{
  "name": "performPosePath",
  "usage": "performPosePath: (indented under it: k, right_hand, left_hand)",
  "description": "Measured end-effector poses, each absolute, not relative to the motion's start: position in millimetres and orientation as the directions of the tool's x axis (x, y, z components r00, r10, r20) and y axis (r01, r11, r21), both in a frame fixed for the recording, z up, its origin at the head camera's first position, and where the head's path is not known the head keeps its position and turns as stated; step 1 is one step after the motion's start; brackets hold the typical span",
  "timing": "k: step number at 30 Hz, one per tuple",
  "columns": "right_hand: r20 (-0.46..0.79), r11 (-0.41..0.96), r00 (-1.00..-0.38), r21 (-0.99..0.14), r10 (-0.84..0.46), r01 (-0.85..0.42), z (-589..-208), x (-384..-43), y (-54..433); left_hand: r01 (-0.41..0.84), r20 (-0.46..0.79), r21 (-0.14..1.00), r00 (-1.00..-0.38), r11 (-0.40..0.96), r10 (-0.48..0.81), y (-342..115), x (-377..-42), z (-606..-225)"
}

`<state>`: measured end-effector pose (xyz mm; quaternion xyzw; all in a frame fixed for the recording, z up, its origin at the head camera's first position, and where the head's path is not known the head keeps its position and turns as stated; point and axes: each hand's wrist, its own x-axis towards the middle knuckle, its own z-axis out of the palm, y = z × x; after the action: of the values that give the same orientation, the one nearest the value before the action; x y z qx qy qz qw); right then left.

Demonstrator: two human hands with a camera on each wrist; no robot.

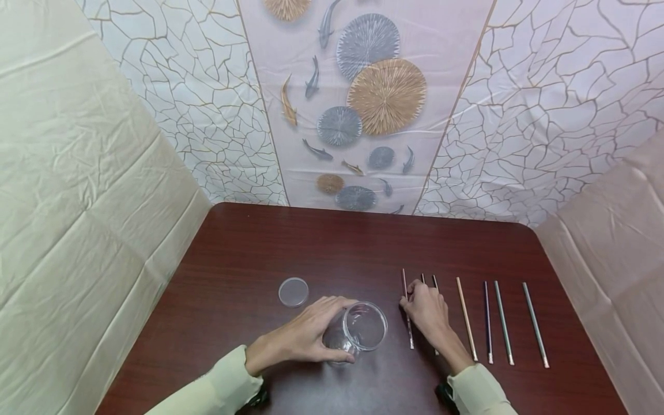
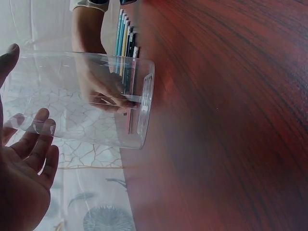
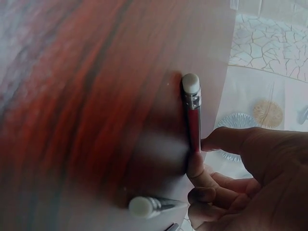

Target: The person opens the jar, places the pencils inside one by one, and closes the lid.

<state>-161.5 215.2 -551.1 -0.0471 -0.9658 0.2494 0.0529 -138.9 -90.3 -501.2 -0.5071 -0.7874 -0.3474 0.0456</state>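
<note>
My left hand grips a clear jar from its left side, thumb in front and fingers behind. The jar's open round rim faces up and leans a little to the right in the head view. In the left wrist view the see-through wall of the jar shows my right hand behind it. That right hand pinches a red pencil between thumb and finger, its white eraser toward me. The pencil lies on or very near the tabletop. Two dark pencils are partly hidden under the right hand.
A round clear lid lies left of the jar. Right of the right hand, a tan pencil, a dark blue pencil, a teal pencil and a green pencil lie on the brown table. Fabric walls surround it.
</note>
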Motion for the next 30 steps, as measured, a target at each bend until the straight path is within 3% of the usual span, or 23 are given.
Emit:
performPosePath:
  k: [30]
  right_hand:
    - [0.098,0.862,-0.986,-0.503,0.138,0.071,-551.6,-164.1,216.1]
  left_hand:
    - [0.833,0.424,0.499,-0.476,0.241,0.77,-90.7,-138.0,-502.6]
